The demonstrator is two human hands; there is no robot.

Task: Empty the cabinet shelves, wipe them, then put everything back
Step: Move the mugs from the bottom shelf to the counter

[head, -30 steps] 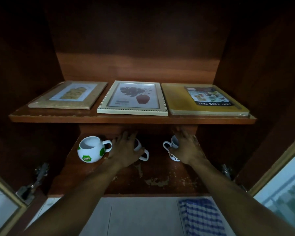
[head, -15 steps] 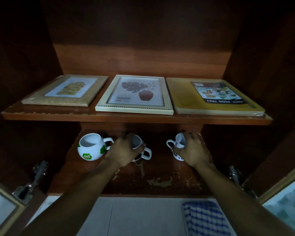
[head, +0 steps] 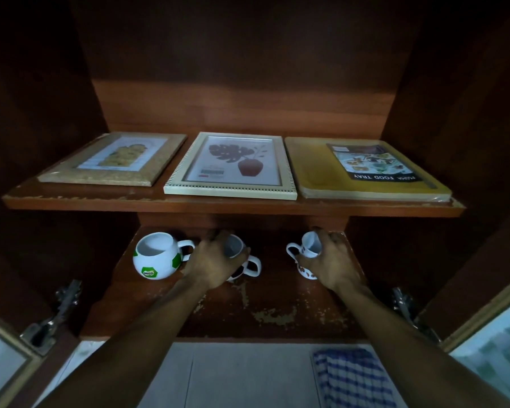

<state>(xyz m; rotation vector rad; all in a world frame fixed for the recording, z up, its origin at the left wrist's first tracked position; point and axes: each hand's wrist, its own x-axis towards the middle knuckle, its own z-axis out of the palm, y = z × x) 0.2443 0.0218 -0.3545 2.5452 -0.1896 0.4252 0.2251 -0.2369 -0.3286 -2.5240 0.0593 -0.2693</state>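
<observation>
White mugs are held tight: the left hand (head: 212,263) wraps the middle mug (head: 234,247) just right of the ball mug (head: 155,256), and the right hand (head: 333,263) wraps the spotted mug (head: 309,245) farther right. They break easily, so hold the round body.

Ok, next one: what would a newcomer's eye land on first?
Two hands on mugs on the lower shelf: the left hand holds the middle mug, the right hand a spotted mug, with a Milo mug at the left. Above, a tan frame, a white frame and a yellow food tray pack lie flat on the upper shelf.
</observation>
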